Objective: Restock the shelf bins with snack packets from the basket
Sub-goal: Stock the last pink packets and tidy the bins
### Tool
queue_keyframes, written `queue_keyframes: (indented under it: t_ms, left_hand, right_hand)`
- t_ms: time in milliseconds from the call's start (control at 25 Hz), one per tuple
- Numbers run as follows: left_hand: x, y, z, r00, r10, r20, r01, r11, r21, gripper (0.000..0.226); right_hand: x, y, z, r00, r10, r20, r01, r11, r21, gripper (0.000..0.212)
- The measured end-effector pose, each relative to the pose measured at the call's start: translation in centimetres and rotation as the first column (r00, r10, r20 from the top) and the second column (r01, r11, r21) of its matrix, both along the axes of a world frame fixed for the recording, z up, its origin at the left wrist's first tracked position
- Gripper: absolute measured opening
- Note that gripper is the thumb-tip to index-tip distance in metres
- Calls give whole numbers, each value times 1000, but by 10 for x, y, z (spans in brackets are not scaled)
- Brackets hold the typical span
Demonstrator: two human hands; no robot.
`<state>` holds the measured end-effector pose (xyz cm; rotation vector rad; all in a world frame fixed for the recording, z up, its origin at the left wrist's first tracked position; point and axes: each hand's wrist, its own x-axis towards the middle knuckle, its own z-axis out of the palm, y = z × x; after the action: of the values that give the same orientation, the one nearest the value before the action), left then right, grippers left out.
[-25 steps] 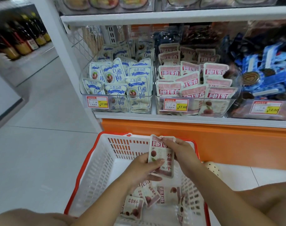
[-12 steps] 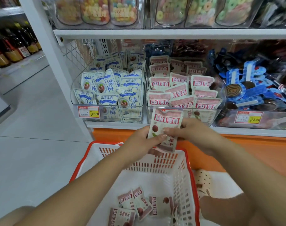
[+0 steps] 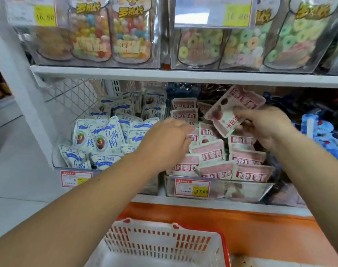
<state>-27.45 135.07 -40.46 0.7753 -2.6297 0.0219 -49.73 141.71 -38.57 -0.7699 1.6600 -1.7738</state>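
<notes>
Right hand (image 3: 264, 128) pinches a flat pink-and-white snack packet (image 3: 227, 114) with red lettering, tilted above the clear plastic shelf bin (image 3: 241, 190) of matching packets (image 3: 249, 158). Left hand (image 3: 164, 141), blurred, fingers loosely extended, rests on those packets and grips nothing.

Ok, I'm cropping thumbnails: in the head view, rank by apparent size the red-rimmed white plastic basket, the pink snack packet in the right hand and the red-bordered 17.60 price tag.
1. Red-rimmed white plastic basket, largest, but nearest the camera.
2. Pink snack packet, gripped by the right hand.
3. Red-bordered 17.60 price tag, smallest.
</notes>
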Motion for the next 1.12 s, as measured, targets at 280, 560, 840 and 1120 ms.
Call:
queue_keyframes:
  t_ms: [280,560,840,1120]
  left_hand:
    - [-87,-59,7,969,114,219,-162,963,214,34]
    - [-89,-71,16,985,64,159,-127,893,431,29]
    - [-108,-73,8,979,38,200,-106,935,337,27]
    - [-115,-82,3,975,175,-139,-44,759,649,28]
  right_hand:
    - [-59,-83,5,945,62,-320,-30,994,104,26]
    - [-91,-113,9,854,363,-373,-226,904,363,25]
    - [-79,-121,7,760,400,-512,-161,879,448,37]
    - [-74,-122,3,480,546,-687,-65,803,593,58]
